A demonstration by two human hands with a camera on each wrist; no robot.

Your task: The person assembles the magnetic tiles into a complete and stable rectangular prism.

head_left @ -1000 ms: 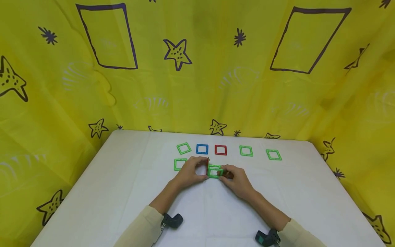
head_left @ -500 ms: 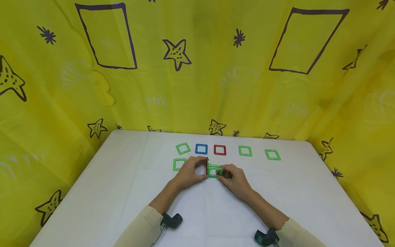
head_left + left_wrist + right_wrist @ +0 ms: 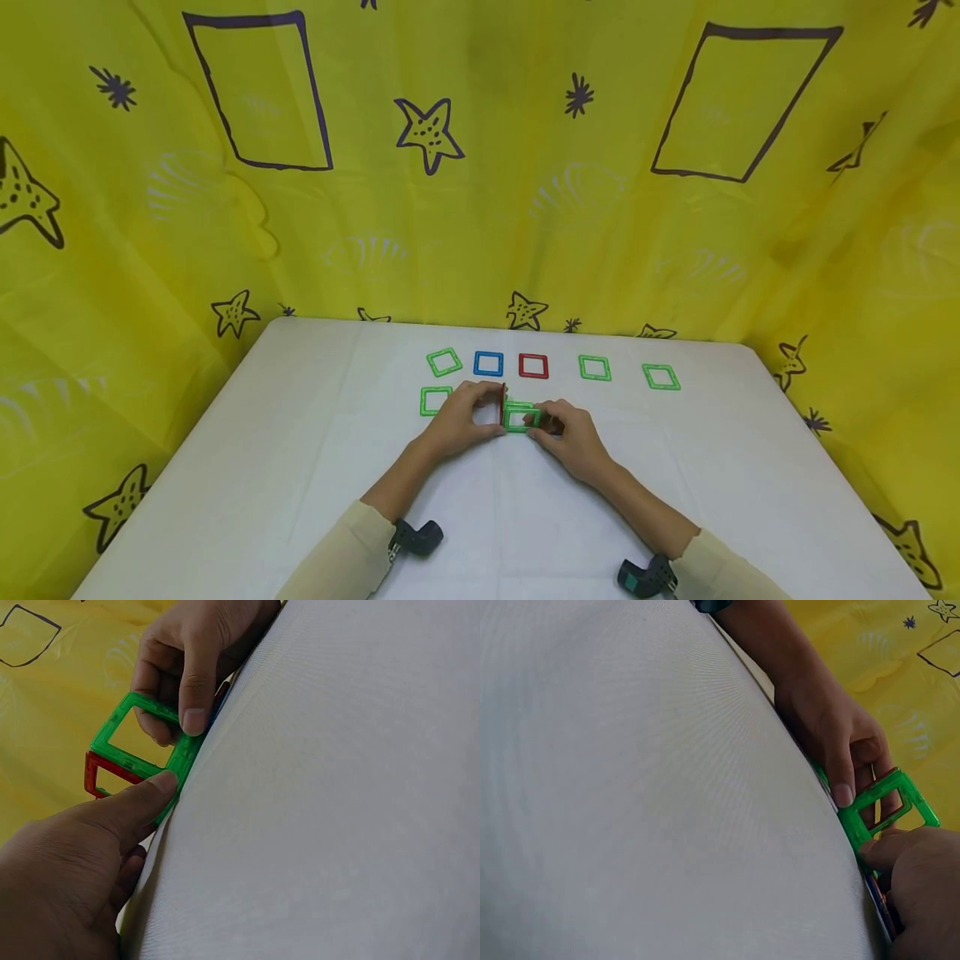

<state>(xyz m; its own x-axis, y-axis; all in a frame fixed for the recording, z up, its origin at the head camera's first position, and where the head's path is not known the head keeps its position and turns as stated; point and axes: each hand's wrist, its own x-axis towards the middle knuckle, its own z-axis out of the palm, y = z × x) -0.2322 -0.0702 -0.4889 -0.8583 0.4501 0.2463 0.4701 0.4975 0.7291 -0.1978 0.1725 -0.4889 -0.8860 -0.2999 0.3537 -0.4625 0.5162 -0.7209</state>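
Observation:
A red magnetic tile (image 3: 502,406) stands on edge near the table's middle, held by my left hand (image 3: 456,419) with thumb in front and fingers behind. At its right side, an upright green square magnetic tile (image 3: 112,724) meets it at a corner. My right hand (image 3: 576,437) pinches that green tile's right side between thumb and fingers. Just behind, the bar of another green tile (image 3: 519,404) shows, mostly covered. In the right wrist view, the left thumb (image 3: 843,793) presses near the green tile's lower corner. Part of the red tile is hidden by the left fingers.
Behind the hands lie a blue square tile (image 3: 488,363), a red square tile (image 3: 533,366) and several green ones, including the far right one (image 3: 662,377). Another green tile (image 3: 431,401) sits partly behind the left hand. A yellow curtain (image 3: 480,208) hangs beyond the white table (image 3: 337,500).

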